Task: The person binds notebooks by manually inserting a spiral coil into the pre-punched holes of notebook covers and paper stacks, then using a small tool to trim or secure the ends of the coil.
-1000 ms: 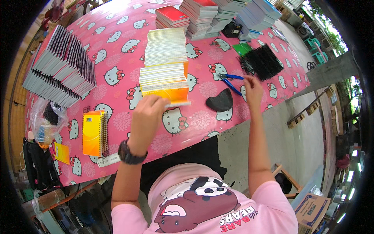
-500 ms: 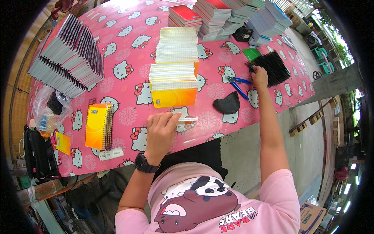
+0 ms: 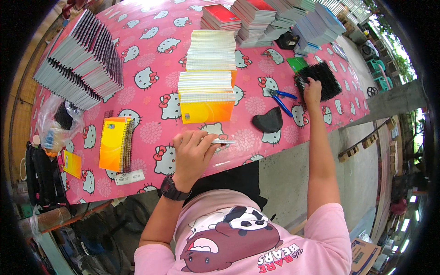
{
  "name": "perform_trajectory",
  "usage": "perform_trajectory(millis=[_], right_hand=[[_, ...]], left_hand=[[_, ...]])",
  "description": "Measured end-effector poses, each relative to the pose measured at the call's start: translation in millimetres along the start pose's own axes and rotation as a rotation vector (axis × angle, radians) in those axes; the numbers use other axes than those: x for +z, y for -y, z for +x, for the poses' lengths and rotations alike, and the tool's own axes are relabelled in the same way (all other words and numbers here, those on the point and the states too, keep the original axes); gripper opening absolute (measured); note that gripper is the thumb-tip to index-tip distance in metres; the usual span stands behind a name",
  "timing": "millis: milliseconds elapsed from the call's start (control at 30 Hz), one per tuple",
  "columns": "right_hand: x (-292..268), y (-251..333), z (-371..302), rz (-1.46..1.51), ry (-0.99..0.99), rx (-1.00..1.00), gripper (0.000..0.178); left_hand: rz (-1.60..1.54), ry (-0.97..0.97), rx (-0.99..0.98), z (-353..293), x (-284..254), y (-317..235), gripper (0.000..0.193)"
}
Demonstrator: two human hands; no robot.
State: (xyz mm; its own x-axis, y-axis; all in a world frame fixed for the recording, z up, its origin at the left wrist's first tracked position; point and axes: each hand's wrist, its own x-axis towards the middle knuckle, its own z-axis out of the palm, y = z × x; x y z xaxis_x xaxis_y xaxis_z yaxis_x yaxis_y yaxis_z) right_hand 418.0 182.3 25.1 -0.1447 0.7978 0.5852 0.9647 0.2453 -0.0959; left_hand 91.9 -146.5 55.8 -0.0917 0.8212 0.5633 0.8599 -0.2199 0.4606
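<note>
Near the table's front edge, my left hand [image 3: 192, 153] is closed on a thin notebook [image 3: 224, 141], seen almost edge-on, its white page edge sticking out to the right of my fingers. My right hand [image 3: 312, 93] reaches to a pile of black spiral binding coils [image 3: 326, 81], its fingers pinched on a coil at the pile's left side. Just left of that hand lie blue-handled pliers [image 3: 282, 101]. A dark, curved pad [image 3: 267, 121] rests below them. Beyond my left hand stands a row of yellow-orange notebooks [image 3: 206, 111], page edges up.
Spiral-bound notebooks are piled in a tall stack [image 3: 82, 59] at the far left. A small stack of bound yellow notebooks [image 3: 114, 144] lies nearer, beside a plastic bag [image 3: 57, 126]. More stacks of red-covered books [image 3: 221, 18] and blue ones [image 3: 318, 27] line the back. A green card [image 3: 297, 63] touches the coils.
My right hand has shifted slightly right and farther onto the coil pile. My left hand keeps the notebook in nearly the same place. The whole view has tilted a little.
</note>
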Motion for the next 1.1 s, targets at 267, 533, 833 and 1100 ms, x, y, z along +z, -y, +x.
perform_trajectory(millis=[267, 533, 833, 1100], right_hand=[[-76, 82, -37, 0.749, 0.354, 0.125, 0.029], [-153, 175, -145, 1.154, 0.854, -0.052, 0.028], [-152, 174, -146, 1.089, 0.721, -0.162, 0.033], [-148, 172, -143, 1.073, 0.668, -0.204, 0.027]], left_hand=[[0.016, 0.028, -0.055, 0, -1, 3, 0.016], [-0.028, 0.102, -0.033, 0, -4, -2, 0.013], [-0.021, 0.119, -0.038, 0, -8, -8, 0.013], [-0.03, 0.127, -0.049, -1, -7, -8, 0.014]])
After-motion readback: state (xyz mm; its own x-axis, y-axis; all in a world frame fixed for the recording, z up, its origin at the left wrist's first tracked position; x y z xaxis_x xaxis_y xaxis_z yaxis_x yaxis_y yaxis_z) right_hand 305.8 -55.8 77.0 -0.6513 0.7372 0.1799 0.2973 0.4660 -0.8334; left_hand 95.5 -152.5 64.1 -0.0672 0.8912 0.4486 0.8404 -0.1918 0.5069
